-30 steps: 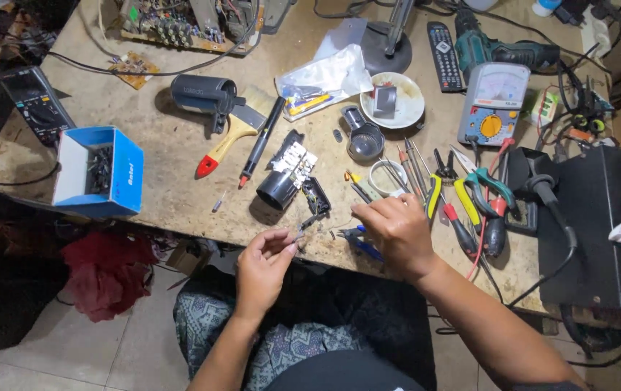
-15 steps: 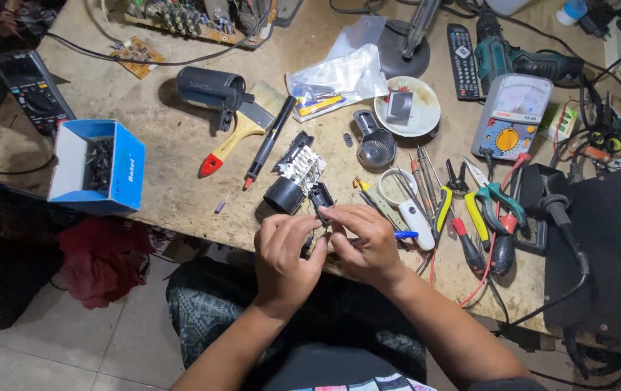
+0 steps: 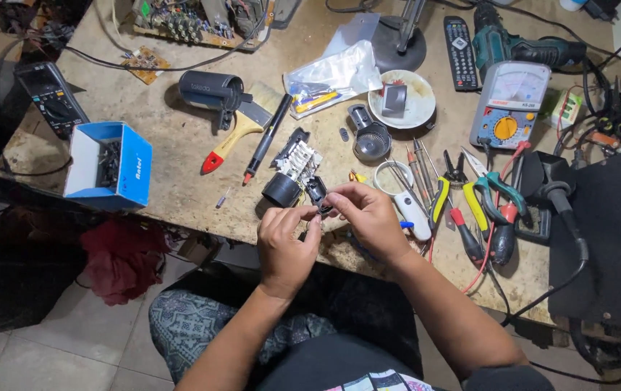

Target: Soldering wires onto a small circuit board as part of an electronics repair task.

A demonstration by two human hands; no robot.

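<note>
Black, a small plastic part (image 3: 318,194) is pinched between the fingertips of the left hand (image 3: 286,246) and right hand (image 3: 368,217) at the table (image 3: 180,166) edge. Pliers (image 3: 495,203) lie at three o'clock, a blue box (image 3: 133,170) at nine.

Electronics repair workshop: multimeter (image 3: 509,105), pliers (image 3: 500,206), circuit board (image 3: 187,18)

a small black part (image 3: 319,194) sits pinched between the fingertips of both hands, tilted, just above the bench edge, close beside a black cylinder (image 3: 281,190) with a white piece.
</note>
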